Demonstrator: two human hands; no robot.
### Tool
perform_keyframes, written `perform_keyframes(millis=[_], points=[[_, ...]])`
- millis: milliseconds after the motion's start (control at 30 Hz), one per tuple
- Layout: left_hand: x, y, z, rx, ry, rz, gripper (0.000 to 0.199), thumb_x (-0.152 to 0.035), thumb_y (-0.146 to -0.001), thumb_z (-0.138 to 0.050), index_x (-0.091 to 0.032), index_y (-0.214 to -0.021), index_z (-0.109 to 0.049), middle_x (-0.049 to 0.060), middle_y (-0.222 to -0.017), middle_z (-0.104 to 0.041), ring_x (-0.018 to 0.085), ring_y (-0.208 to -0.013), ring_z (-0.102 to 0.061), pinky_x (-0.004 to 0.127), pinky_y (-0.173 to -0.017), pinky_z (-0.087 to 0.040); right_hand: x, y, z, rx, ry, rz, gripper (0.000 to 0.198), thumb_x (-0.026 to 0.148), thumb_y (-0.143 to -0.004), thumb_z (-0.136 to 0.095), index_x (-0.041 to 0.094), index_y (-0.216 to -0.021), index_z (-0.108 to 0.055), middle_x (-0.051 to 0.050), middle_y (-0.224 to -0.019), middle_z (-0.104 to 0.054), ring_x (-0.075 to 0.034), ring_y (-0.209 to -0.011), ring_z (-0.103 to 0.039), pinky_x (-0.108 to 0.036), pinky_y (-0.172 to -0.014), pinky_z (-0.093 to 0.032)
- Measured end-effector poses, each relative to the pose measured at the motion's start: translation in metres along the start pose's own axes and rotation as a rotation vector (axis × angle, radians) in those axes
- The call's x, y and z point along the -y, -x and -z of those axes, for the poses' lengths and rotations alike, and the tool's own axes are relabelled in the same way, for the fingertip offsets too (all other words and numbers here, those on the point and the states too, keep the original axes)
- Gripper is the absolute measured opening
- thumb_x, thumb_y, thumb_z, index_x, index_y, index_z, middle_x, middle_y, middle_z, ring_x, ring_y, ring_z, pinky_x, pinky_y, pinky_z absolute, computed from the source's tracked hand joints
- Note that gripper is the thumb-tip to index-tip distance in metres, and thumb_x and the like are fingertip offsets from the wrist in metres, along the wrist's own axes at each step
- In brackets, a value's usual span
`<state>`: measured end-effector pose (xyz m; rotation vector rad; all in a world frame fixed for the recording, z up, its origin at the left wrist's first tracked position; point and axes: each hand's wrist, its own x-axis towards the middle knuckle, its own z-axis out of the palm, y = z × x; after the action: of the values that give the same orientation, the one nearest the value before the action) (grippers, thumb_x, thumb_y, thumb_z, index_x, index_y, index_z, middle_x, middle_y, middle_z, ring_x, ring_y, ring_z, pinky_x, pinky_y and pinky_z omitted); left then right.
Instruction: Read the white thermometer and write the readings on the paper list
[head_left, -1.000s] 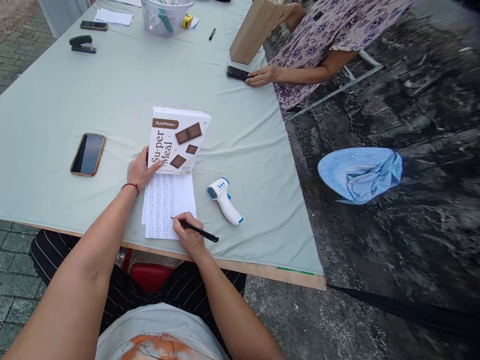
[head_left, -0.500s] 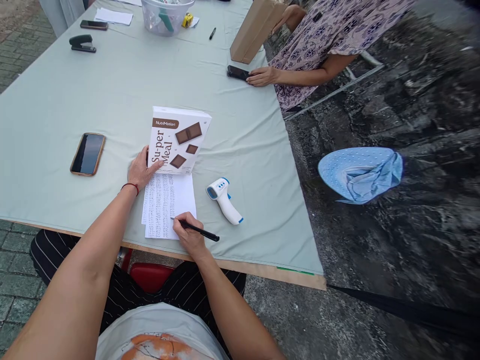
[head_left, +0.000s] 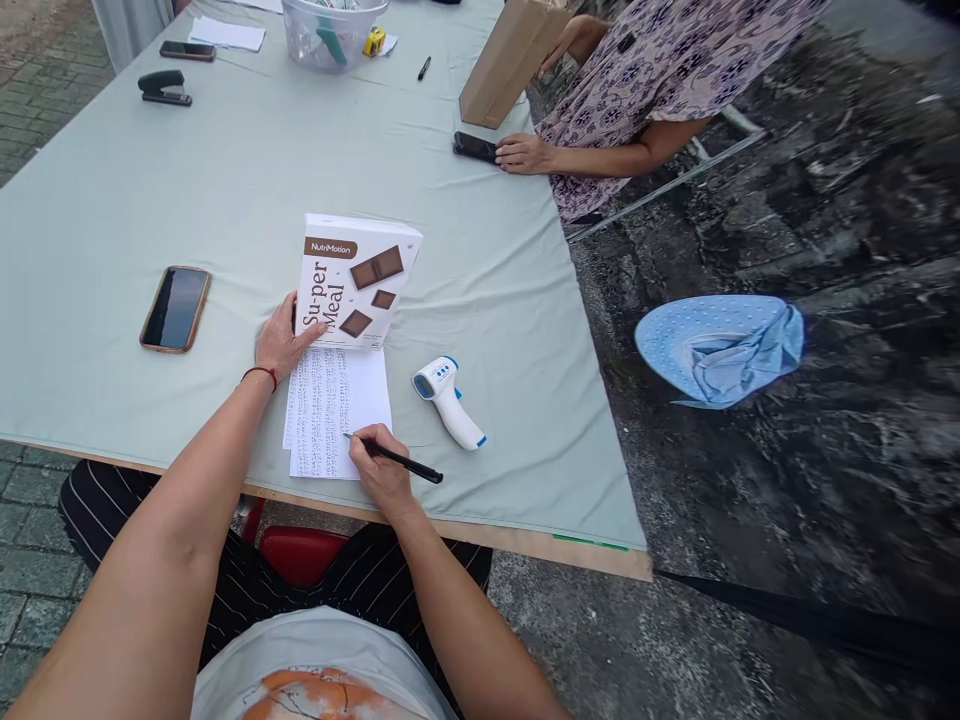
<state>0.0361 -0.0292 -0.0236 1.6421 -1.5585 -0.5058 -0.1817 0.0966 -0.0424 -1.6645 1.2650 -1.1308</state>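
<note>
My left hand point(head_left: 282, 338) grips the lower left edge of a white meal box point(head_left: 386, 318) with brown chocolate pictures, its thumb across the front. The box covers the upper part of some paper sheets point(head_left: 367, 395) filled with rows of small handwriting or print. In my right hand point(head_left: 382, 468) is a black pen point(head_left: 409, 462), closed between the fingers, its tip at the writing on the sheet. Just right of the paper lies a white and blue infrared thermometer point(head_left: 452, 402).
A smartphone point(head_left: 175, 309) lies left on the cloth-covered table point(head_left: 517, 400). Farther back are a stapler point(head_left: 165, 88), another phone point(head_left: 187, 50), a plastic tub point(head_left: 307, 45) and a yellow tape measure point(head_left: 374, 41). A co-worker's hand point(head_left: 523, 153) touches a dark phone point(head_left: 474, 147) beside a cardboard box point(head_left: 506, 70).
My right hand and the pen have shifted very slightly to the right over the paper. My left hand stays on the box.
</note>
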Motion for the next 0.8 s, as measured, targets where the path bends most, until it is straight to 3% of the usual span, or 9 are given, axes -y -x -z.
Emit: perform_keyframes(millis=[433, 800], points=[[-0.0012, -0.0004, 0.0005, 0.006, -0.007, 0.007, 0.065, -0.063, -0.083, -0.058, -0.025, -0.135, -0.049, 0.008, -0.125, -0.064, 0.03, -0.111, -0.06, 0.043, -0.09, -0.049, -0.0009, -0.0002, -0.0001, 0.004, 0.013, 0.061, 0.016, 0.028, -0.082, -0.051, 0.021, -0.068, -0.051, 0.004, -0.056, -0.048, -0.01, -0.05, -0.043, -0.024, -0.051, -0.038], [-0.0006, -0.0002, 0.001, 0.001, -0.018, 0.004, 0.065, -0.062, -0.083, -0.058, -0.025, -0.136, -0.049, 0.008, -0.126, -0.064, 0.03, -0.111, -0.061, 0.043, -0.092, -0.048, -0.0012, 0.0002, -0.0005, -0.021, 0.016, 0.012, 0.018, 0.033, -0.081, -0.05, 0.021, -0.067, -0.051, 0.003, -0.056, -0.049, -0.012, -0.051, -0.043, -0.025, -0.052, -0.04]])
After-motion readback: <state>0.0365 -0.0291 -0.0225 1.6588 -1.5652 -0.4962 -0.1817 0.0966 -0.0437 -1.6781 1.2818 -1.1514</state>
